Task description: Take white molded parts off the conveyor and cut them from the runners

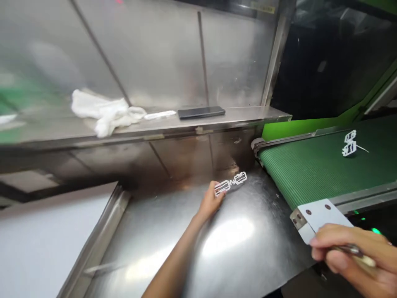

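My left hand [212,199] reaches out over the metal table, its fingers closed on one end of a white plastic part [240,178]. This part looks like two small rectangular frames joined by a thin wavy link, and its far end sticks out to the right. In the lower right corner, my right hand [353,252] is closed around a slim tool [353,249] with a metal section and a cream-coloured end; its tip is hidden. Behind that hand is the conveyor's white corner plate [322,213]. A similar white part [350,144] lies on the green conveyor belt [316,165].
A steel shelf [248,114] runs along the back, bearing a white cloth [105,109], a thin white item [160,115] and a dark flat phone-like object [201,112]. At left, a white panel [52,236] borders the shiny metal table [235,248] along a raised edge.
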### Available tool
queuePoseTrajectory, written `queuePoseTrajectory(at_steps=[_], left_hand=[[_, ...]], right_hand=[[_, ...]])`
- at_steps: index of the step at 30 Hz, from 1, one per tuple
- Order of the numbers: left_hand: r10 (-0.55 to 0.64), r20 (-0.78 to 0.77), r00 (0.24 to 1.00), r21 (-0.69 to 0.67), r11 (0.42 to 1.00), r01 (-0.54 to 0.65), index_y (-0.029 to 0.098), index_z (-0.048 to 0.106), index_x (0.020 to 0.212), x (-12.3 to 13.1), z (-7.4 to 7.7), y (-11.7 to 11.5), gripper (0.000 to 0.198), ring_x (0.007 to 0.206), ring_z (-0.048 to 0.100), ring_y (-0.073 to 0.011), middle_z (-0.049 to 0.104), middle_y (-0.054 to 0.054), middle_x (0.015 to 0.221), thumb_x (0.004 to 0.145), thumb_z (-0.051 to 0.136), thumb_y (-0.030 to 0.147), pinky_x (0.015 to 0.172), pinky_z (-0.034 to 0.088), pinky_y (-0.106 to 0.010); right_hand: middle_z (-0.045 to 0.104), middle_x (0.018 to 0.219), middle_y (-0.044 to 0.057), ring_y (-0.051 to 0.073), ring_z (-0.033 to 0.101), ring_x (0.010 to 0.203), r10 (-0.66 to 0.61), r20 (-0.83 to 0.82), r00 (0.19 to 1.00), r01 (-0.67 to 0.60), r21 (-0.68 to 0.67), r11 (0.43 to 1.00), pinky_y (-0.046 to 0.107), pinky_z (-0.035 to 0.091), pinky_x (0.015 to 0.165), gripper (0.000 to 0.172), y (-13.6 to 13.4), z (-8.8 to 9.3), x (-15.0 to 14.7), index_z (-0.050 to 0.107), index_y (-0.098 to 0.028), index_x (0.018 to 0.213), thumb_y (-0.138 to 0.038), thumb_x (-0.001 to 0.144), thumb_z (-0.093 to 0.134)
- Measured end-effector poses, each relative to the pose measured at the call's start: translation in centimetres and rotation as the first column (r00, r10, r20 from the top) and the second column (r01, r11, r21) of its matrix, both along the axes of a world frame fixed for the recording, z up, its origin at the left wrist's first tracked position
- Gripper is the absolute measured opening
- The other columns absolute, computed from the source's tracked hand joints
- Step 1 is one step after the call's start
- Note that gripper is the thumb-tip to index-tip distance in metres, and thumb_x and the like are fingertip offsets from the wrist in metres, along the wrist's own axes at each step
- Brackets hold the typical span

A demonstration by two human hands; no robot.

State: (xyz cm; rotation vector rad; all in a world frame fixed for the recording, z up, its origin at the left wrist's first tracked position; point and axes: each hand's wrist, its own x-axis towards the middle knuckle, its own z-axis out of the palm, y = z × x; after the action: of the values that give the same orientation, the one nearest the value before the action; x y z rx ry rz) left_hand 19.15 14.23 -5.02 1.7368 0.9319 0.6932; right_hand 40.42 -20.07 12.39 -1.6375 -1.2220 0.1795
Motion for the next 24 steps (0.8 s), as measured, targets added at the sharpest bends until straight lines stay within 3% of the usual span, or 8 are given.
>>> queuePoseTrajectory(at_steps=[2, 3, 4, 7, 10, 13, 18, 24], left_hand=[[0.044, 0.145, 0.989, -0.068, 0.997, -0.034, 0.019, 0.051, 0.12, -4.4, 0.8, -2.7, 0.044, 0.072, 0.065, -0.0162, 0.068, -0.003, 0.095, 0.1, 0.076, 0.049, 0.062, 0.053, -0.024], [0.07, 0.207, 0.976, -0.098, 0.994, -0.051, 0.02, 0.048, 0.118, -6.7, 1.5, -4.3, 0.049, 0.067, 0.062, -0.0153, 0.068, -0.002, 0.09, 0.096, 0.078, 0.054, 0.056, 0.048, -0.022], [0.1, 0.264, 0.959, -0.123, 0.99, -0.069, 0.021, 0.046, 0.117, -8.8, 2.3, -6.1, 0.054, 0.063, 0.06, -0.0144, 0.068, -0.001, 0.087, 0.093, 0.079, 0.057, 0.053, 0.044, -0.02], [0.161, 0.381, 0.911, -0.165, 0.981, -0.104, 0.022, 0.043, 0.113, -14.2, 4.9, -11.8, 0.061, 0.056, 0.055, -0.0118, 0.067, 0.0, 0.082, 0.089, 0.085, 0.061, 0.048, 0.037, -0.018], [0.175, 0.432, 0.885, -0.164, 0.98, -0.114, 0.023, 0.042, 0.108, -17.2, 6.7, -16.4, 0.063, 0.052, 0.051, -0.0106, 0.066, 0.002, 0.077, 0.087, 0.088, 0.06, 0.046, 0.035, -0.018], [0.18, 0.457, 0.871, -0.152, 0.981, -0.123, 0.022, 0.043, 0.108, -18.8, 7.3, -18.9, 0.062, 0.051, 0.051, -0.0097, 0.066, 0.002, 0.075, 0.088, 0.09, 0.057, 0.045, 0.035, -0.016], [0.148, 0.447, 0.882, -0.157, 0.984, -0.085, 0.021, 0.046, 0.109, -20.4, 7.2, -18.2, 0.062, 0.052, 0.051, -0.0098, 0.068, 0.0, 0.073, 0.087, 0.095, 0.053, 0.044, 0.035, -0.015], [0.123, 0.43, 0.894, -0.188, 0.981, -0.044, 0.02, 0.05, 0.107, -19.4, 7.8, -12.3, 0.064, 0.049, 0.048, -0.0103, 0.066, -0.001, 0.067, 0.088, 0.093, 0.064, 0.043, 0.035, -0.015]], right_hand=[[0.07, 0.075, 0.008, 0.038, 0.067, 0.058, 0.292, -0.052, 0.955, -0.296, -0.11, 0.949, 0.053, 0.055, 0.048, 0.014, 1.1, -3.2, -1.3, 0.09, -0.052, 0.096, -0.065, 0.094, 0.085], [0.068, 0.072, 0.006, 0.034, 0.063, 0.054, 0.358, -0.155, 0.921, -0.375, -0.092, 0.923, 0.048, 0.053, 0.048, 0.018, 2.1, -4.6, -2.1, 0.089, -0.047, 0.095, -0.064, 0.097, 0.087], [0.065, 0.069, 0.005, 0.03, 0.06, 0.053, 0.374, -0.262, 0.889, -0.394, -0.023, 0.919, 0.043, 0.05, 0.047, 0.022, 3.3, -5.9, -3.1, 0.088, -0.041, 0.096, -0.063, 0.095, 0.093], [0.066, 0.076, 0.005, 0.024, 0.055, 0.057, 0.411, -0.362, 0.837, -0.409, 0.085, 0.909, 0.036, 0.048, 0.053, 0.037, 6.9, -8.9, -6.2, 0.083, -0.031, 0.113, -0.068, 0.108, 0.082], [0.068, 0.083, 0.005, 0.021, 0.053, 0.058, 0.475, -0.458, 0.751, -0.443, 0.184, 0.877, 0.032, 0.047, 0.054, 0.056, 9.2, -9.7, -8.5, 0.073, -0.025, 0.13, -0.076, 0.108, 0.079], [0.068, 0.087, 0.005, 0.02, 0.054, 0.061, 0.551, -0.531, 0.643, -0.497, 0.258, 0.829, 0.032, 0.05, 0.056, 0.068, 9.9, -8.4, -9.4, 0.07, -0.023, 0.135, -0.082, 0.104, 0.08], [0.071, 0.087, 0.006, 0.02, 0.056, 0.062, 0.612, -0.586, 0.531, -0.584, 0.27, 0.766, 0.031, 0.051, 0.059, 0.068, 11.0, -6.5, -9.8, 0.07, -0.02, 0.14, -0.071, 0.101, 0.092], [0.07, 0.084, 0.005, 0.02, 0.058, 0.06, 0.619, -0.649, 0.443, -0.616, 0.281, 0.736, 0.031, 0.052, 0.058, 0.068, 15.1, -7.5, -8.8, 0.067, -0.017, 0.145, -0.059, 0.099, 0.095]])
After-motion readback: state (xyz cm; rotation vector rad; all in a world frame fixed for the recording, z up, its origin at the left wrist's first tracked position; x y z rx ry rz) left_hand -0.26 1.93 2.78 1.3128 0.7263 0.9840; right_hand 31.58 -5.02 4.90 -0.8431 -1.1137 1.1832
